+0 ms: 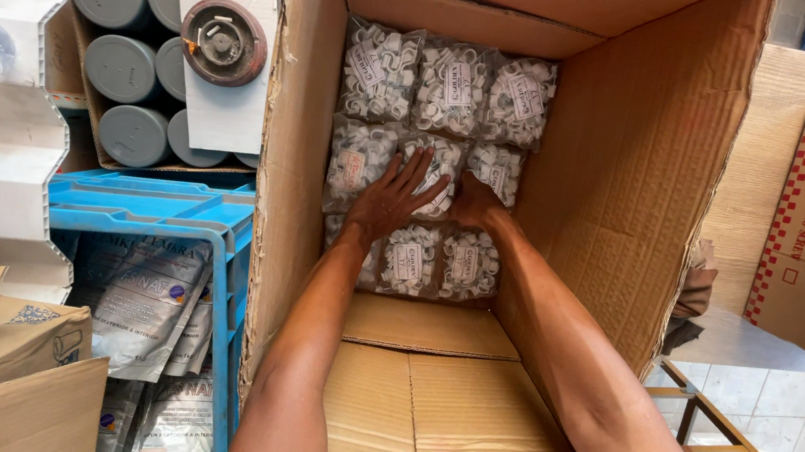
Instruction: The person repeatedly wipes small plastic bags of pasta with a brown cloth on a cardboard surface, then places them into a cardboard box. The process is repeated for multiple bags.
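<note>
Head view: clip bag under left hand.

Head camera, looking steeply down (nearly overhead), close into open cardboard box

A big open cardboard box carries the goods: clear plastic bags of white clips lie packed side by side in rows across its bottom, touching each other.
</note>
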